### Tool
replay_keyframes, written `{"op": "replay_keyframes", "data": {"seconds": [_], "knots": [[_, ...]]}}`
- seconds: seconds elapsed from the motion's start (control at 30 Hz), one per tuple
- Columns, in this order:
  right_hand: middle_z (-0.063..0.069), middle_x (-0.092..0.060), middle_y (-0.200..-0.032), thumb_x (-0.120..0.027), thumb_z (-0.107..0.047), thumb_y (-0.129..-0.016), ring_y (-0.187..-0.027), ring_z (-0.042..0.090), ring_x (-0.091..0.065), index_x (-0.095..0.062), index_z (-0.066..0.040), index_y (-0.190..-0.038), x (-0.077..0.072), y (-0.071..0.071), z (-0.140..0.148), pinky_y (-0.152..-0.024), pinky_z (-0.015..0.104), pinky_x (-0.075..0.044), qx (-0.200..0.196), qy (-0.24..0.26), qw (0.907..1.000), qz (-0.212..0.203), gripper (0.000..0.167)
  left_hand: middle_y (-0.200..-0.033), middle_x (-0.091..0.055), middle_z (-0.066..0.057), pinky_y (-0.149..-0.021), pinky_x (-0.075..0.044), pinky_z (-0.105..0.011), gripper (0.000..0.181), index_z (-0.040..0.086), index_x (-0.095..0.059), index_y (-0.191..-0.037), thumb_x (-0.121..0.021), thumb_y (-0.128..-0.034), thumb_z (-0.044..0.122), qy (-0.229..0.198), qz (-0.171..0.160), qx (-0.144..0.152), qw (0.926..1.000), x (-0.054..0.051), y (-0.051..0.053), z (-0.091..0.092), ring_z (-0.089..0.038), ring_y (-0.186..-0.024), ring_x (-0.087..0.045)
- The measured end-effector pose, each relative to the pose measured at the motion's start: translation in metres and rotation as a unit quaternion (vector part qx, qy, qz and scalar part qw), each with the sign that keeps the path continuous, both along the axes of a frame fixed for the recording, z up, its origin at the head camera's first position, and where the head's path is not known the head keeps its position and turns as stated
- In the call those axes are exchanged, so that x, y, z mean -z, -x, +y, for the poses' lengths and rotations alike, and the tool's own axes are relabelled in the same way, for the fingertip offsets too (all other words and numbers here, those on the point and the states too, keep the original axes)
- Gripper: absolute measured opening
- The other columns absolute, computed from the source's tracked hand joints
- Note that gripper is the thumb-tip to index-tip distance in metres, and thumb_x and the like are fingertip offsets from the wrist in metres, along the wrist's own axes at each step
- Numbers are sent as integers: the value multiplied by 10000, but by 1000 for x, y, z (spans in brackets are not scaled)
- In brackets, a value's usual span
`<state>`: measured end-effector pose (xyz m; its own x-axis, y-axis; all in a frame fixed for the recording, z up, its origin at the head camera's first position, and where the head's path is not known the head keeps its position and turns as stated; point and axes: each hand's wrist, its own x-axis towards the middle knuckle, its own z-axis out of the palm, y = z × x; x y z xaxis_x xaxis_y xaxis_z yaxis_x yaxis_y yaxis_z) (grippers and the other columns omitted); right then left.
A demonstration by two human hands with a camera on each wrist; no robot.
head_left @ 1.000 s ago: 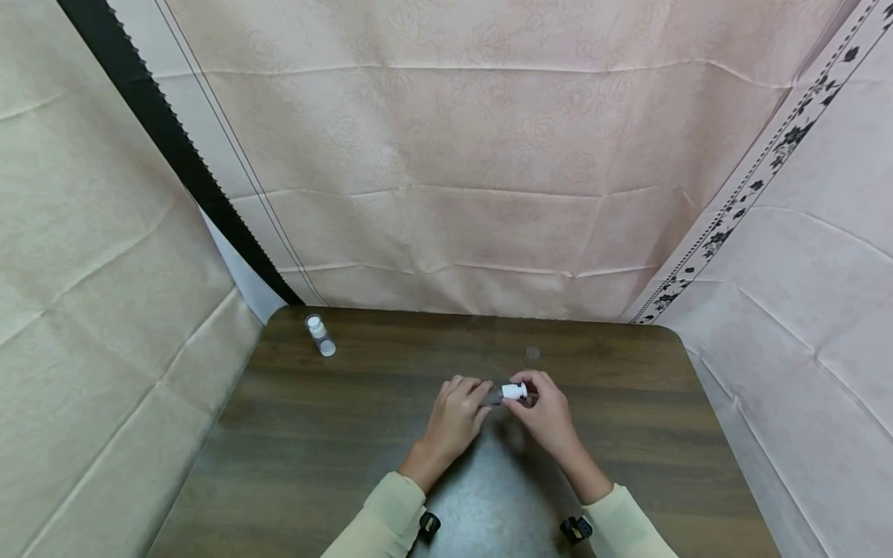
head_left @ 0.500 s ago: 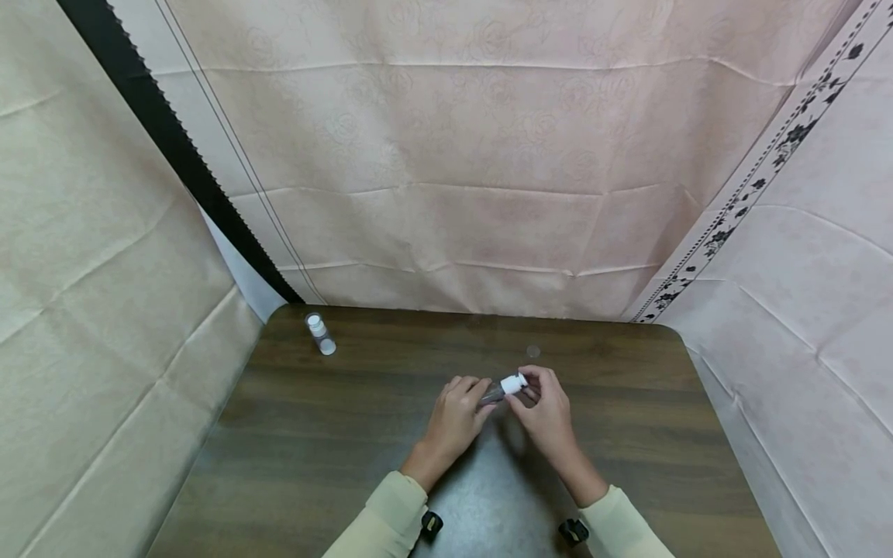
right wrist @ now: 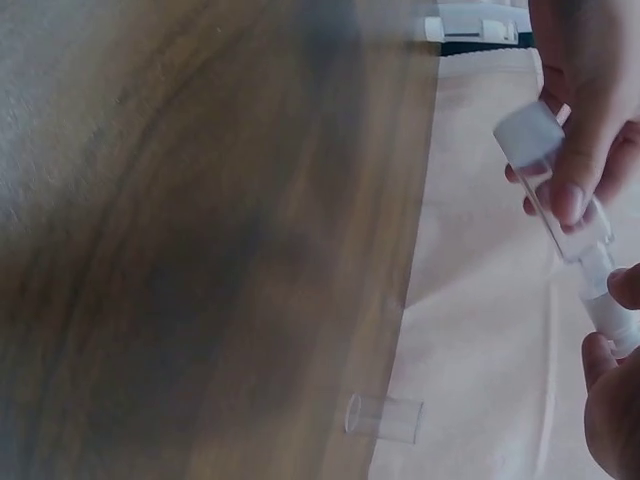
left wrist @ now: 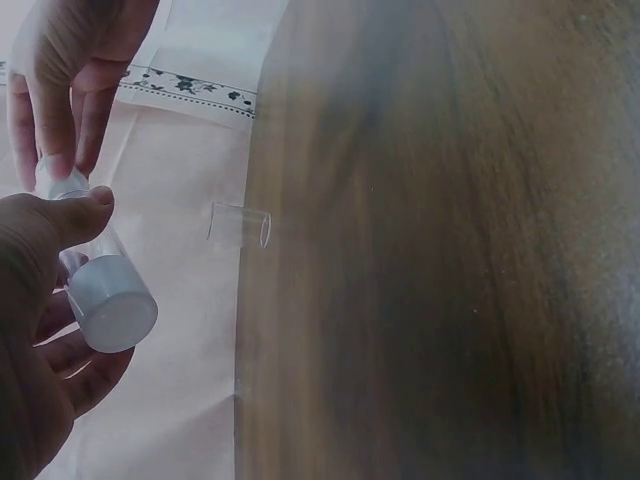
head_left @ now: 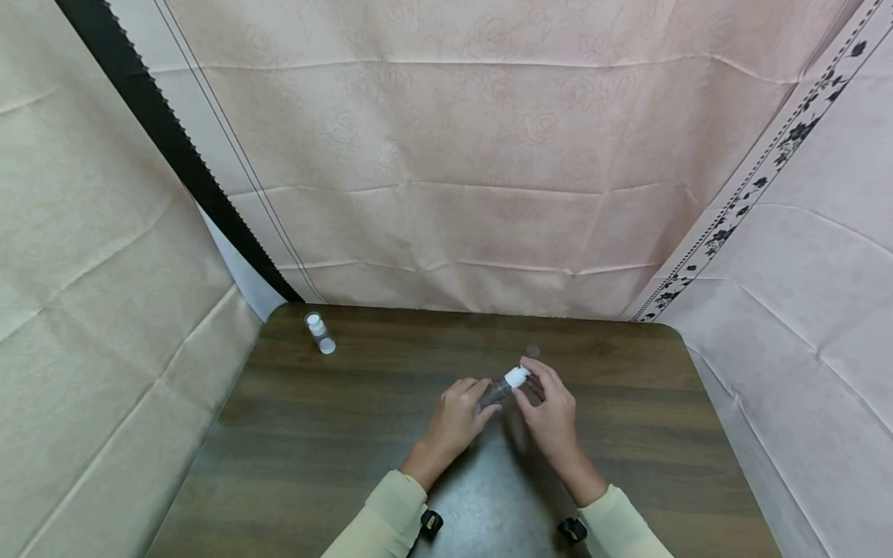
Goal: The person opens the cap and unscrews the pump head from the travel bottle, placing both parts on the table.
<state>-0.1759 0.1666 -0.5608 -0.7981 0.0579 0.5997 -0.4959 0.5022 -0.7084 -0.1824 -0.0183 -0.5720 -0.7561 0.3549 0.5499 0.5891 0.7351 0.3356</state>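
Observation:
A small clear bottle (head_left: 494, 392) with a white top (head_left: 516, 377) is held tilted above the table. The left hand (head_left: 453, 420) grips its clear body, thumb along the side. Fingertips of the right hand (head_left: 551, 411) pinch the white top at the bottle's upper right end. In the left wrist view the bottle's white base (left wrist: 118, 312) faces the camera beside the left hand (left wrist: 40, 300). The right wrist view shows the clear body (right wrist: 560, 215) between the left hand (right wrist: 595, 110) and the right hand's fingers (right wrist: 625, 410).
A second bottle with white ends (head_left: 320, 333) is at the table's back left corner. A short clear tube (left wrist: 240, 226) stands near the back edge of the wooden table (head_left: 335, 434), beyond the hands. Patterned cloth (head_left: 453, 155) hangs behind and at both sides.
The bottle has tilted, its white top moving up and slightly right. The right hand's fingers have moved up with it, while the left hand has stayed nearly in place.

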Motion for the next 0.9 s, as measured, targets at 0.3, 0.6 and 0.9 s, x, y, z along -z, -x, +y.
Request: {"op": "replay_keyframes", "data": {"seconds": [0.3, 0.6, 0.9], "knots": [[192, -666, -1277, -826, 179, -742, -1084, 346, -718, -678, 46, -1256, -5, 5, 13, -894, 228, -560, 120, 153, 9993, -318, 551, -998, -738, -64, -742, -610, -307, 404, 61, -756, -1140, -889, -825, 278, -243, -45, 36, 9997, -3, -1, -5, -176, -870, -710], [201, -652, -1242, -807, 171, -766, -1057, 348, -714, -700, 31, -1227, -2, 16, 33, -878, 88, -516, 142, 256, 9972, -682, 493, -1002, -738, -62, -753, -613, -310, 407, 62, -758, -1139, -898, -812, 259, -285, 13, 5, 9996, -1, 0, -10, -180, -879, -708], [191, -652, -1230, -802, 144, -790, -1022, 356, -724, -719, 24, -1209, 0, 29, 53, -842, 120, -548, 128, 108, 9947, -1017, 444, -1021, -746, -56, -759, -612, -314, 412, 78, -763, -1153, -896, -814, 272, -180, -106, -102, 9997, -1, 1, -16, -184, -898, -713]]}}
